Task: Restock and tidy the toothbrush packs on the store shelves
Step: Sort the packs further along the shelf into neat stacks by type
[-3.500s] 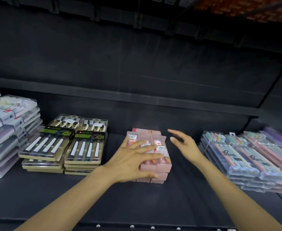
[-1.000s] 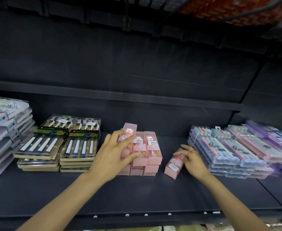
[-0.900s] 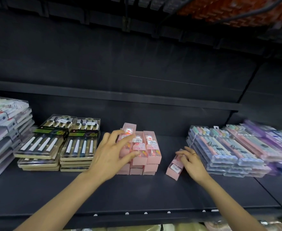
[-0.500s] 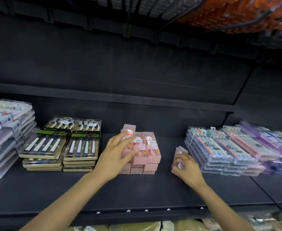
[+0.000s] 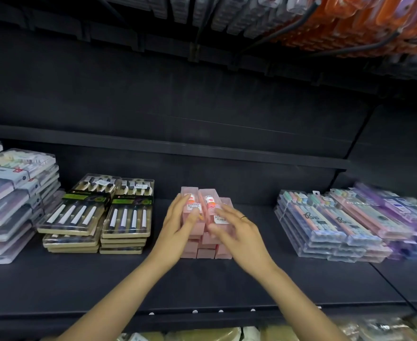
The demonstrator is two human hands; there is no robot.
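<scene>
Right hand (image 5: 239,232) fingers now lie straight, lightly spread, on top of the pink toothbrush pack stack (image 5: 206,227) mid-shelf; half a second ago they pinched a stray pink pack off to the right, so that pack looks rejoined. Left hand (image 5: 177,227) fingers, loosely spread, press the stack's left side, thumb on top. Both forearms reach in from below, converging over the dark shelf (image 5: 202,286).

"Big" on clear pastel pack (image 5: 312,219), other labels unreadable

Purple packs (image 5: 399,215): blurred, cut by right edge. Left stack (image 5: 8,203): cut by left edge. Pink boxes (image 5: 206,244): partly hidden behind both hands; labels illegible.
</scene>
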